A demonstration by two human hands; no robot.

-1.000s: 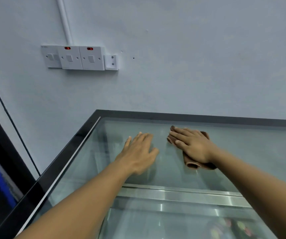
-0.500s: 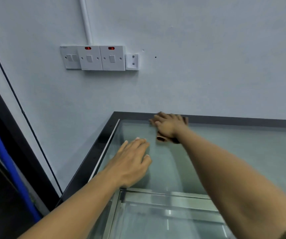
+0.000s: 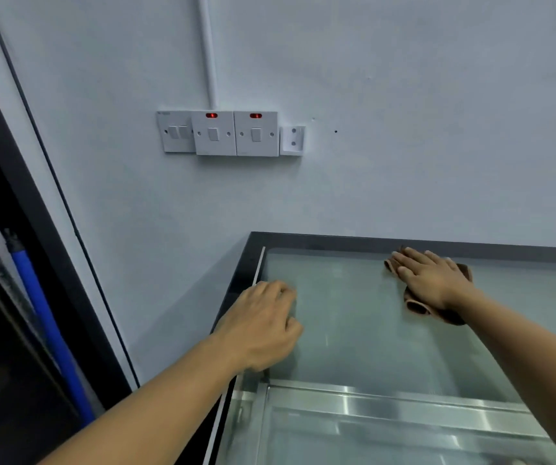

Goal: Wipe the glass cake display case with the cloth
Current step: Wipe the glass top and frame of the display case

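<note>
Since the earlier frames, the right hand [image 3: 432,283] had travelled with the cloth [image 3: 415,305] from the far left part of the glass back toward the right along the rear edge, while the view had swung left, bringing the wall switches [image 3: 234,133] closer to centre.

Nearest the camera, a metal rail [image 3: 387,402] showed through the glass inside the display case [image 3: 353,317]. Beyond it, the left hand [image 3: 263,325] rested on the glass top just beside the dark left frame, its fingers [image 3: 283,292] curled loosely downward and gripping nothing; it appeared to serve as a brace.

Farther out, the right hand lay flat on the brown cloth, fingers extended and spread, pressing it against the glass rather than clutching it. The cloth lay bunched under the palm, touching the surface close to the dark rear frame, with folds showing at both sides of the hand.

Judged from this position, a stroke along the back edge was under way, and the near and right portions of the glass probably remained to be covered.

At the far left, a blue pole [image 3: 45,327] stood behind the dark door frame.
</note>
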